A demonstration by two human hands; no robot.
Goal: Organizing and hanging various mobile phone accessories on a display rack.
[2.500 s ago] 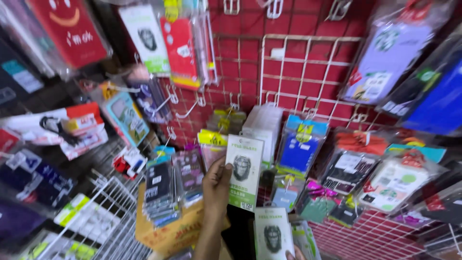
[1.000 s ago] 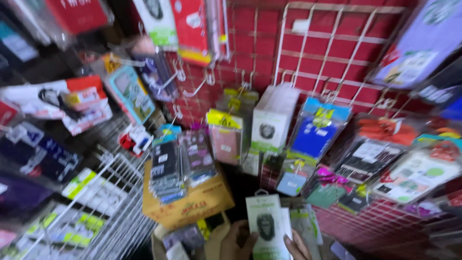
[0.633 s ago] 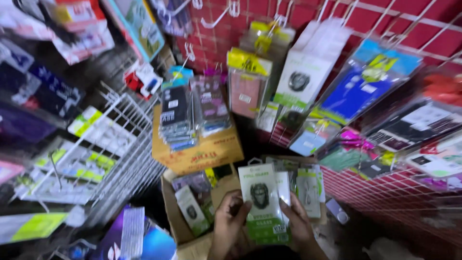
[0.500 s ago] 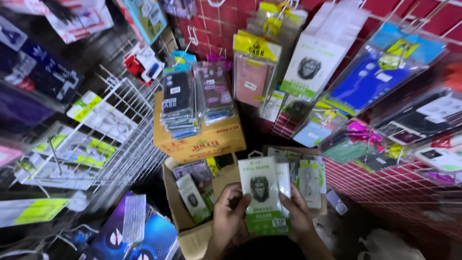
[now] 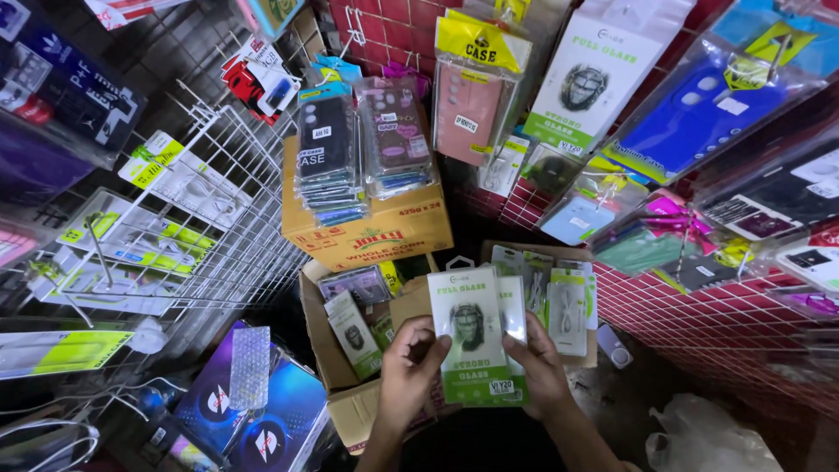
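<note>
Packet in hand: flat white-and-green retail packet with a dark printed figure point(image 5: 472, 343), topmost of a small stack of like packets, held upright low in the middle of the view, above the open carton.
Left hand point(image 5: 409, 371): clasped on the packet's left edge, thumb across the front.
Right hand point(image 5: 540, 367): clasped on the right edge of the stack, fingers over the packets behind.
Below and behind: open brown cardboard carton point(image 5: 350, 398) holding more flat packets; a second row of white-and-green packets point(image 5: 559, 297) stands just beyond the stack.
Above: closed tan cardboard box point(image 5: 371, 232) bearing two piles of clear-wrapped phone cases point(image 5: 363, 144).
Left: white wire rack point(image 5: 232, 218) hung with cable packs; blue glossy boxes point(image 5: 262, 415) beside the carton.
Right: red grid wall point(image 5: 725, 319) crowded with hanging cases in blue, pink and teal.
Floor, lower right: crumpled clear plastic bag point(image 5: 708, 433).
</note>
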